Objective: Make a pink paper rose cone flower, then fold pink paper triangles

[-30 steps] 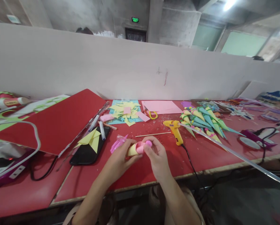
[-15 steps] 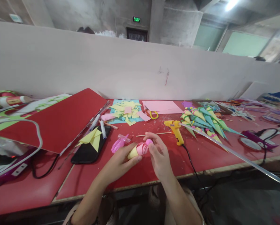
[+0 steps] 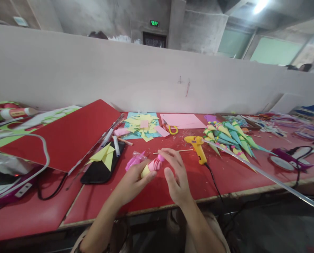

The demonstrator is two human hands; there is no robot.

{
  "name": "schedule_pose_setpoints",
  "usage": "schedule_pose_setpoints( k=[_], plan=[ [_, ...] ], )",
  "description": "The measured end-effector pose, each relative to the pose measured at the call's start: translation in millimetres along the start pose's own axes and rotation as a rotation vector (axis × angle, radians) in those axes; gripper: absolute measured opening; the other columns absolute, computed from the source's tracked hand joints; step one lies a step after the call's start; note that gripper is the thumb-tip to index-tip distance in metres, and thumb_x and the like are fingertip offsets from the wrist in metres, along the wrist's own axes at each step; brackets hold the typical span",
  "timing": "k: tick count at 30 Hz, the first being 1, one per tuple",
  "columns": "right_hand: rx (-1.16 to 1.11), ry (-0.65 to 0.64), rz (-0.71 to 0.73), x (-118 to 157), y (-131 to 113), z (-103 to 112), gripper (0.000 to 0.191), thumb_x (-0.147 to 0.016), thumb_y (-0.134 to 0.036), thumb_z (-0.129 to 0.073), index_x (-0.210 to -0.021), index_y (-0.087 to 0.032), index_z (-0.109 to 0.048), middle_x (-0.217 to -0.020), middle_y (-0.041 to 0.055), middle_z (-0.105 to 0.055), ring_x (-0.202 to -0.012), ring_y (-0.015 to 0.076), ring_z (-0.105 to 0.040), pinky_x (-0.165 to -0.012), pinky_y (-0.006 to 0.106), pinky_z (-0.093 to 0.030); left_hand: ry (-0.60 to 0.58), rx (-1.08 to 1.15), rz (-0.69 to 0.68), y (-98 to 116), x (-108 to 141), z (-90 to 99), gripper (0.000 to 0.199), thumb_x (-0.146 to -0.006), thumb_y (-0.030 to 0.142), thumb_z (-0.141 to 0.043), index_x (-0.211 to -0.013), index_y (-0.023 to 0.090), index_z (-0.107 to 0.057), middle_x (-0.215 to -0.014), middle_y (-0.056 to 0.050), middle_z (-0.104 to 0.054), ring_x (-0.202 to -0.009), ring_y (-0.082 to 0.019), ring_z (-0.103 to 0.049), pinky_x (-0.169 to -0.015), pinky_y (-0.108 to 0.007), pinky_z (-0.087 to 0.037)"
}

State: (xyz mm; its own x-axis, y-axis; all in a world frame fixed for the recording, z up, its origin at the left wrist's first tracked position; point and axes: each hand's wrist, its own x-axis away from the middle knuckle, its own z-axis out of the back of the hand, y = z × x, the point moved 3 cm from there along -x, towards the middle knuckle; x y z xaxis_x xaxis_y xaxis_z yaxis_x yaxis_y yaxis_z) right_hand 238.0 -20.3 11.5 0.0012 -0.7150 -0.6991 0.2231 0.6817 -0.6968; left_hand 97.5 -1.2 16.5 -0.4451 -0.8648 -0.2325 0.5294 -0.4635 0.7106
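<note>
My left hand is closed around a small yellow paper cone with curled pink paper at its top. A pink pom-pom sits at the end of the pink paper. Beside it my right hand has thumb and fingers apart, the fingertips close to or touching the pom-pom; exact contact cannot be made out. Behind my left hand lies a pink plastic bag. A thin wooden stick and a yellow hot glue gun rest on the red table past my right hand.
A black phone with folded yellow paper lies left. Yellow paper scraps, yellow-handled scissors and pink sheets are at the back. Finished paper cones are piled right. A long clear glue stick extends from the gun.
My right thumb and fingers have spread apart from their pinch on the pom-pom. The cone in my left hand has shifted slightly left, the pom-pom staying on it.
</note>
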Motion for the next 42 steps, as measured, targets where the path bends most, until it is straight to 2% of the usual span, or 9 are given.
schedule_pose_setpoints(
  k=[5,10,20,24,27,31,35,38,42],
  plan=[
    [-0.017,-0.015,-0.028,0,0,1,0.038,-0.088,-0.030,-0.037,-0.125,-0.025,-0.045,-0.121,0.0071,-0.049,-0.113,0.0206,-0.044,-0.097,0.040,-0.036,0.018,-0.002,0.012,-1,-1,1.2,0.025,-0.084,0.036,-0.040,-0.088,0.018,-0.056,-0.075,0.000,-0.060,-0.075,-0.017,-0.054,-0.065,-0.024,-0.044],
    [-0.048,-0.018,-0.046,0,0,1,0.038,-0.087,-0.028,-0.039,-0.123,-0.025,-0.047,-0.121,0.0064,-0.049,-0.114,0.0203,-0.044,-0.097,0.039,-0.036,0.033,0.016,0.019,0,-1,0.7,0.027,-0.083,0.036,-0.042,-0.097,0.017,-0.055,-0.084,-0.001,-0.062,-0.081,-0.018,-0.055,-0.070,-0.026,-0.045],
    [-0.125,-0.031,-0.137,1,3,-1,0.035,-0.084,-0.023,-0.043,-0.118,-0.026,-0.052,-0.117,0.0048,-0.053,-0.109,0.0189,-0.048,-0.094,0.036,-0.039,0.053,0.035,0.029,-1,-3,-1.8,0.025,-0.084,0.035,-0.041,-0.098,0.018,-0.055,-0.083,-0.001,-0.063,-0.077,-0.018,-0.057,-0.067,-0.026,-0.045],
    [-0.232,0.006,-0.268,4,10,-7,0.044,-0.083,-0.024,-0.047,-0.126,-0.025,-0.042,-0.125,0.0060,-0.049,-0.107,0.0187,-0.051,-0.093,0.036,-0.041,0.096,0.020,0.008,-3,-4,-4.3,0.027,-0.080,0.031,-0.048,-0.105,0.019,-0.050,-0.095,-0.003,-0.061,-0.087,-0.019,-0.056,-0.073,-0.027,-0.046],
    [-0.367,-0.015,-0.387,4,16,-15,0.045,-0.078,-0.027,-0.054,-0.122,-0.023,-0.045,-0.125,0.0076,-0.050,-0.107,0.0203,-0.052,-0.091,0.035,-0.043,0.155,-0.016,0.006,-4,-4,-7.5,0.036,-0.077,0.025,-0.051,-0.111,0.018,-0.042,-0.101,-0.006,-0.058,-0.090,-0.019,-0.056,-0.076,-0.030,-0.046],
    [-0.526,0.013,-0.551,4,22,-22,0.043,-0.070,-0.028,-0.061,-0.111,-0.019,-0.052,-0.107,0.0074,-0.061,-0.092,0.0193,-0.060,-0.080,0.031,-0.048,0.154,0.018,-0.030,0,-6,-15.2,0.034,-0.079,0.019,-0.046,-0.113,0.018,-0.040,-0.106,-0.007,-0.056,-0.091,-0.019,-0.056,-0.077,-0.031,-0.047],
    [-0.509,0.012,-0.681,6,27,-23,0.028,-0.068,-0.026,-0.063,-0.095,-0.015,-0.059,-0.088,0.0040,-0.065,-0.084,0.0182,-0.060,-0.075,0.028,-0.047,0.140,0.019,-0.092,4,-6,-22.8,0.040,-0.079,0.011,-0.041,-0.118,0.020,-0.037,-0.115,-0.009,-0.053,-0.103,-0.019,-0.052,-0.086,-0.033,-0.044],
    [-0.503,0.124,-0.713,6,30,-17,0.028,-0.069,-0.028,-0.062,-0.094,-0.015,-0.059,-0.086,0.0031,-0.065,-0.084,0.0180,-0.060,-0.074,0.028,-0.047,0.129,-0.069,-0.067,-1,-5,-22.1,0.045,-0.079,0.019,-0.048,-0.122,0.021,-0.034,-0.115,-0.009,-0.052,-0.105,-0.021,-0.051,-0.089,-0.037,-0.043],
    [-0.472,0.255,-0.696,2,34,-8,0.034,-0.070,-0.031,-0.061,-0.099,-0.014,-0.056,-0.094,0.0055,-0.064,-0.090,0.0188,-0.060,-0.081,0.030,-0.045,0.166,-0.165,0.026,-14,-4,-8.7,0.052,-0.077,0.029,-0.055,-0.123,0.021,-0.033,-0.098,-0.005,-0.055,-0.088,-0.019,-0.056,-0.078,-0.035,-0.047]
  ],
)
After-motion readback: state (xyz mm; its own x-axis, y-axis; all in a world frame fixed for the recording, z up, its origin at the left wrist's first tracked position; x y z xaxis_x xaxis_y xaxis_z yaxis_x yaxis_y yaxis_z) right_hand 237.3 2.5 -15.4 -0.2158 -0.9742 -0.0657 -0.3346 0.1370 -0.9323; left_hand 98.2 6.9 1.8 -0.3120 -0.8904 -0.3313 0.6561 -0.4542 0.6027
